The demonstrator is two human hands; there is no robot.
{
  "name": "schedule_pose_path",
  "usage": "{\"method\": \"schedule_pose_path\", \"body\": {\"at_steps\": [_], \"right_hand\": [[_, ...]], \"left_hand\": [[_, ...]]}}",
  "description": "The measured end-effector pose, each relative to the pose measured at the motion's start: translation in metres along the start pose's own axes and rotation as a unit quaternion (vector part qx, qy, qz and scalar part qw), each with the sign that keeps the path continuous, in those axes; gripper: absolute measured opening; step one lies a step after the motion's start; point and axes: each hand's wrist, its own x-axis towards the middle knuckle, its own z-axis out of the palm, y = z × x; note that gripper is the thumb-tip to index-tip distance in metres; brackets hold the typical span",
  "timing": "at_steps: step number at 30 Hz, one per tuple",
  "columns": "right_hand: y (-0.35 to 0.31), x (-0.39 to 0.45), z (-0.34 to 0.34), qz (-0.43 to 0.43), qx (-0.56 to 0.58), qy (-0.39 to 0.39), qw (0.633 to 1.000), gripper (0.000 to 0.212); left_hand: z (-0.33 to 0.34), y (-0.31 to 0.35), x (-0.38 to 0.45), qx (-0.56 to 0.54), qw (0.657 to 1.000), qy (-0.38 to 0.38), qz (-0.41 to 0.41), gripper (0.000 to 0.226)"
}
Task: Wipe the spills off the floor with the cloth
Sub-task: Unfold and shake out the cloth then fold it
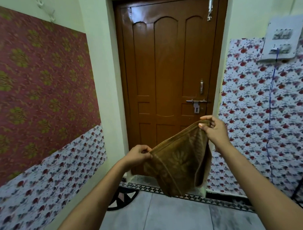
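Two hands, left (pixel 140 154) and right (pixel 215 131), each grip pinching the brown cloth (pixel 180 162); no legible writing.

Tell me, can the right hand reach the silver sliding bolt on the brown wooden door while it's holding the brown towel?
Probably yes. The right hand is raised just below the silver sliding bolt, with nothing between them, but it is pinching a corner of the brown towel, so it would carry that along or let go.

A home entryway is indicated by a bolted wooden door (pixel 170 83), floral wallpaper (pixel 260 114), switchboard (pixel 282 39) and tiled floor (pixel 176 215).
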Motion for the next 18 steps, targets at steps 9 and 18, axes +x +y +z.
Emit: {"method": "schedule_pose_path", "body": {"at_steps": [9,18], "right_hand": [[0.018,-0.004,-0.011,0.026,-0.025,-0.001,0.999,0.020],[-0.028,-0.031,0.010,0.019,0.069,-0.156,0.985,0.030]], "left_hand": [[-0.025,0.017,0.006,0.070,0.992,0.093,0.045,0.009],[-0.002,0.042,0.015,0.129,0.982,0.077,0.115,0.027]]}}
